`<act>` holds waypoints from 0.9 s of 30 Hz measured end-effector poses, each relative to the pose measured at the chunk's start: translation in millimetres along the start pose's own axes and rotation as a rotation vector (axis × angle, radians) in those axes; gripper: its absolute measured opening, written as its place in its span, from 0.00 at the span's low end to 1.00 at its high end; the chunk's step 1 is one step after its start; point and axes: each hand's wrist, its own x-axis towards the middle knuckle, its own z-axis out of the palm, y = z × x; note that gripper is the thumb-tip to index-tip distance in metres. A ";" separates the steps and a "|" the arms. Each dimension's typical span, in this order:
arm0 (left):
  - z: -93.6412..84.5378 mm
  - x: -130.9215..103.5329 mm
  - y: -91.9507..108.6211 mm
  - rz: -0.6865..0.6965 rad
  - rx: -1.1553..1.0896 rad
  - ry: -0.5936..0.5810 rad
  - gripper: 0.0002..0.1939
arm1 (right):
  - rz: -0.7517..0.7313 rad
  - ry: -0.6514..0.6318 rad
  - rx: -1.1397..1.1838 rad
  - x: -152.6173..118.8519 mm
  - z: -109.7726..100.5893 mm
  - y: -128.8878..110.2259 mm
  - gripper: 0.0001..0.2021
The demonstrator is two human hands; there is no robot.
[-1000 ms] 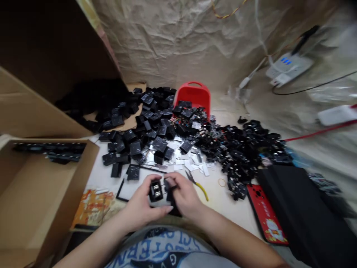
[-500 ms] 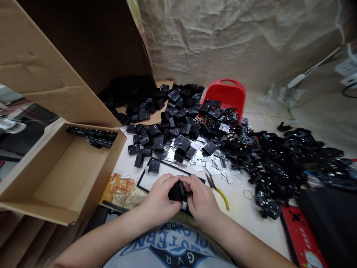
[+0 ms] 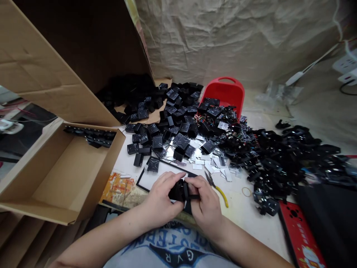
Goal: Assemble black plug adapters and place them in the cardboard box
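Note:
Close to my body, over the near edge of the work surface, my left hand [image 3: 161, 201] is closed around a black plastic housing [image 3: 175, 192]. My right hand [image 3: 205, 203] grips a smaller black plastic piece [image 3: 192, 196] against the housing's right end. Fingers hide most of both parts, so I cannot tell whether they are joined. A black-edged white board [image 3: 146, 178] lies just beyond my hands. Yellow-handled pliers [image 3: 221, 193] rest to the right of my right hand.
Many black box housings [image 3: 182, 140] are heaped ahead, with thin silvery plates [image 3: 199, 162] and circuit boards [image 3: 242, 136] beside them. A red plastic scoop [image 3: 240, 91] stands behind. Glossy black parts [image 3: 284, 160] pile up at right. At left, a cardboard box [image 3: 111, 160] holds black pieces.
My right hand has shifted slightly right and its fingers have opened out a little, showing more of the black piece. The left hand keeps its hold. The view has shifted slightly.

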 end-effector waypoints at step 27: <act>3.7 -12.8 6.9 -0.209 0.261 -0.113 0.36 | -0.094 -0.162 -0.034 -5.1 20.4 18.3 0.25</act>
